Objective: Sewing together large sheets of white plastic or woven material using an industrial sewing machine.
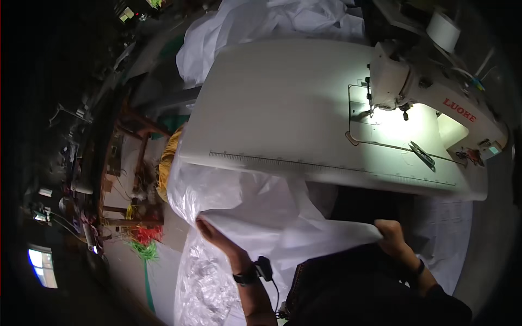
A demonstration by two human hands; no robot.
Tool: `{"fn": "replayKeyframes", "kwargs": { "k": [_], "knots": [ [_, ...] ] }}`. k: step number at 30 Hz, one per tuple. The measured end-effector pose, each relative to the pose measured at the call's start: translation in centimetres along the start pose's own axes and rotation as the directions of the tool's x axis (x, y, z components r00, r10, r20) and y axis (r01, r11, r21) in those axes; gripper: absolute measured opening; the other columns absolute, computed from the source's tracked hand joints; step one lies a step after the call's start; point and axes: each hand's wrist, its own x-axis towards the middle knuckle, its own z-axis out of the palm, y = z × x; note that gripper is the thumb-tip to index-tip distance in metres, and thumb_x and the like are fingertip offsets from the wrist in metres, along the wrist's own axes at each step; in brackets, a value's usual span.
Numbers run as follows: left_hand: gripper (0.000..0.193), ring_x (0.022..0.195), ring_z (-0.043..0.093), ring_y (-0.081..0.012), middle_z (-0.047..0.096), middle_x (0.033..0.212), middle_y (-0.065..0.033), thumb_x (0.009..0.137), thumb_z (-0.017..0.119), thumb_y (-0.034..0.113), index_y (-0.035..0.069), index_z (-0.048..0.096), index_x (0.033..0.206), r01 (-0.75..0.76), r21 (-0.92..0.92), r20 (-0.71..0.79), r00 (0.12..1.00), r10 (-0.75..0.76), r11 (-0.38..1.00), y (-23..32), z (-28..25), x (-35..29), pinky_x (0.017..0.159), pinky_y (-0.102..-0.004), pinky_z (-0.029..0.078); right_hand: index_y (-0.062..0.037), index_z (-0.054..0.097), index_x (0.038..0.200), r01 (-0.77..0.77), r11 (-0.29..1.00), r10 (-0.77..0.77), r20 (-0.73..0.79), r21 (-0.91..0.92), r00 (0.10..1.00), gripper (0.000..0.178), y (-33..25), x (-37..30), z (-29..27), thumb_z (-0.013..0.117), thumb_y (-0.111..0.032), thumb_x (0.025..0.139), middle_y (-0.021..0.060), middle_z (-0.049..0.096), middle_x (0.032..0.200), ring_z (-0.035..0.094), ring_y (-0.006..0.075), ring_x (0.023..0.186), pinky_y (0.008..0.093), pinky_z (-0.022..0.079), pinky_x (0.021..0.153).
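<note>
A large sheet of white fabric (304, 233) is stretched between my two hands, below the near edge of the sewing table. My left hand (213, 234) is closed on its left part; some of the fingers are hidden by the cloth. On the right, my right hand (390, 236) grips a gathered corner in a fist, and the cloth's edge runs taut between the two. Clear plastic sheeting (204, 277) hangs beside and below my left hand. A dark band with a small black box is strapped on my left wrist.
A white sewing machine (457, 108) with its lamp lit stands at the table's right. Thread snips (422, 156) lie near it on the white tabletop (283, 103), which has a ruler along its near edge. More white material (261, 24) is heaped beyond. A wooden stool (138, 130) stands left.
</note>
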Motion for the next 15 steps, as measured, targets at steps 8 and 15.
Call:
{"fn": "replayKeyframes", "kwargs": {
  "k": [8,15],
  "knots": [
    [0.038,0.096,0.061,-0.0239,0.059,0.114,-0.0143,0.099,0.054,0.028,-0.005,0.053,0.119,-0.433,-0.246,-0.104,0.901,0.420,0.867,17.6,8.6,10.6,0.084,-0.0364,0.052,0.0005,0.064,0.083,-0.441,0.703,0.622,-0.182,0.558,0.761,0.024,9.4,-18.0,-4.6,0.059,-0.022,0.089,0.0045,0.062,0.070,0.058,0.0133,0.062,0.0264,0.045,0.055],
    [0.055,0.119,0.050,-0.0316,0.051,0.131,-0.0194,0.089,0.067,0.025,-0.005,0.045,0.129,-0.669,-0.310,0.345,0.583,0.735,0.676,20.2,32.5,18.9,0.100,-0.0392,0.043,0.0024,0.060,0.111,-0.993,0.081,0.980,0.173,0.085,0.094,0.038,14.8,-33.8,-0.6,0.063,-0.028,0.088,0.0153,0.064,0.098,0.065,0.0259,0.085,0.0404,0.054,0.072]
  ]
}}
